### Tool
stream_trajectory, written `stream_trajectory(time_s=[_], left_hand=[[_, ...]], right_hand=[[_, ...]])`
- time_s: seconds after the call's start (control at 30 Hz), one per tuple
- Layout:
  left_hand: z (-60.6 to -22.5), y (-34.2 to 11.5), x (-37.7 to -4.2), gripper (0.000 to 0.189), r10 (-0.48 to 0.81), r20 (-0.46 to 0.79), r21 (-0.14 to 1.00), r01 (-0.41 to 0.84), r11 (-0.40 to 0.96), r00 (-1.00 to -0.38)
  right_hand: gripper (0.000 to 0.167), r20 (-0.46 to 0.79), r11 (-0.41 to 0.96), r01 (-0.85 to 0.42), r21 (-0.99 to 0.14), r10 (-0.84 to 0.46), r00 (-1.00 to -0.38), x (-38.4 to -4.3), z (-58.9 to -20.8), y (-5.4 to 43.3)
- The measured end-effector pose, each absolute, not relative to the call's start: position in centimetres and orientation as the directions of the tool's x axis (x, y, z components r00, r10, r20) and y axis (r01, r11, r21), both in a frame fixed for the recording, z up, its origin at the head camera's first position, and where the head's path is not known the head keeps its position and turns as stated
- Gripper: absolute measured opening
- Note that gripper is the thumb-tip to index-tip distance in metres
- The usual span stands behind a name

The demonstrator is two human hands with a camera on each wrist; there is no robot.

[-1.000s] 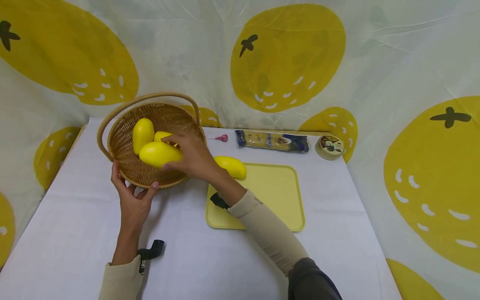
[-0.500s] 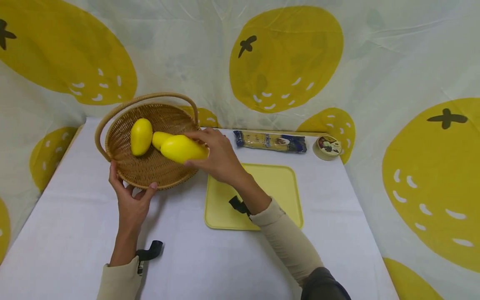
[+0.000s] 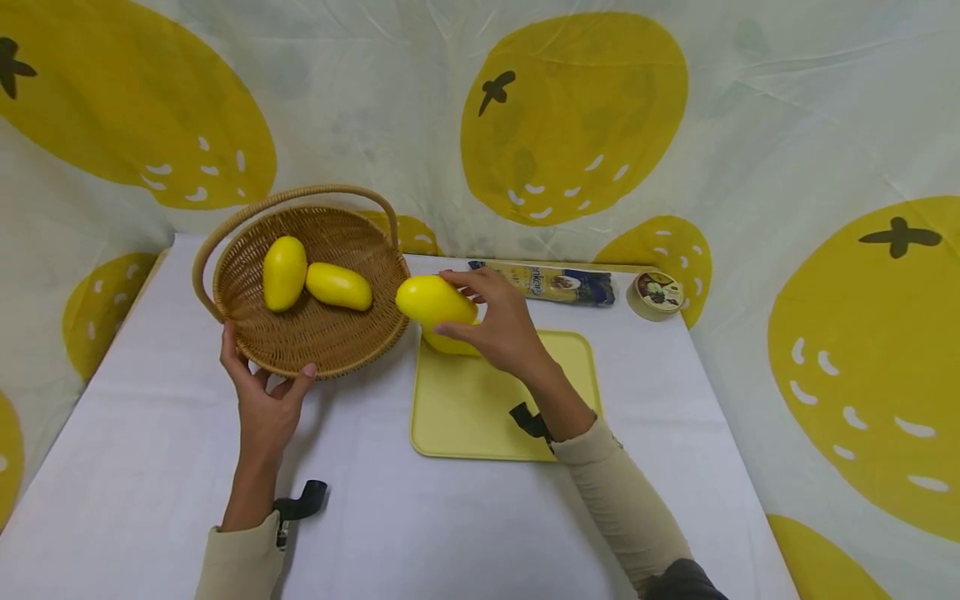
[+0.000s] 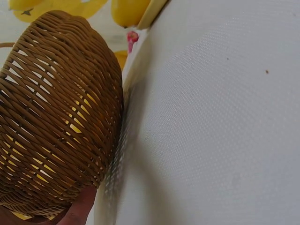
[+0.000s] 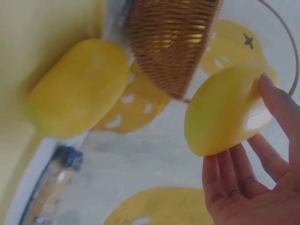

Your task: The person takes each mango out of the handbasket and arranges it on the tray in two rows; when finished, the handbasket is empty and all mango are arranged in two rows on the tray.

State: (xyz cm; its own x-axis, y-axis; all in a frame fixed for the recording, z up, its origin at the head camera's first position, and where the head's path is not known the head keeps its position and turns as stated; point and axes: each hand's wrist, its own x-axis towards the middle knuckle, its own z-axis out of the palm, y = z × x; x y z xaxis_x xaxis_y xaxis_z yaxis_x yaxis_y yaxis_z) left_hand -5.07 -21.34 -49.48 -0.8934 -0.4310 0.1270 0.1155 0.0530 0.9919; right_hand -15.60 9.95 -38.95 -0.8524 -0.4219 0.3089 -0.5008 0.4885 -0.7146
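Observation:
My right hand [image 3: 506, 327] holds a yellow mango [image 3: 431, 299] between thumb and fingers, above the far left corner of the yellow tray [image 3: 495, 417]. On that corner lies another mango [image 5: 79, 89], partly hidden under the held one in the head view. The wicker basket [image 3: 315, 337] stands tilted towards me at the left, its handle arching over the back. Inside it are an upright mango [image 3: 284, 273] and one lying sideways [image 3: 340, 287]. My left hand [image 3: 266, 408] grips the basket's near rim and side. Only part of that hand shows in the left wrist view.
Along the back edge lie a blue-and-gold packet [image 3: 566, 285] and a round tin [image 3: 656, 295]. A small pink object [image 4: 132, 38] shows beyond the basket in the left wrist view. A fruit-print cloth [image 3: 375, 100] hangs behind the white-covered table [image 3: 375, 525].
My right hand has lifted the mango out of the basket and carried it right, over the tray. The left hand and the basket have stayed in place.

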Motion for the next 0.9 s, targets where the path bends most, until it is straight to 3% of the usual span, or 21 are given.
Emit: stream_trajectory(time_s=[0.57, 0.9], left_hand=[[-49.4, -21.4, -5.2, 0.119, -0.435, 0.138, 0.990, 0.126, 0.058, -0.890], [-49.4, -21.5, -5.2, 0.118, -0.435, 0.136, 0.990, 0.111, 0.083, -0.890]], right_hand=[[0.069, 0.245, 0.598, -0.373, -0.710, -0.286, -0.926, -16.3, -41.9, 17.1], [0.070, 0.129, 0.687, -0.276, -0.672, -0.259, -0.957, -16.8, -44.2, 21.2]])
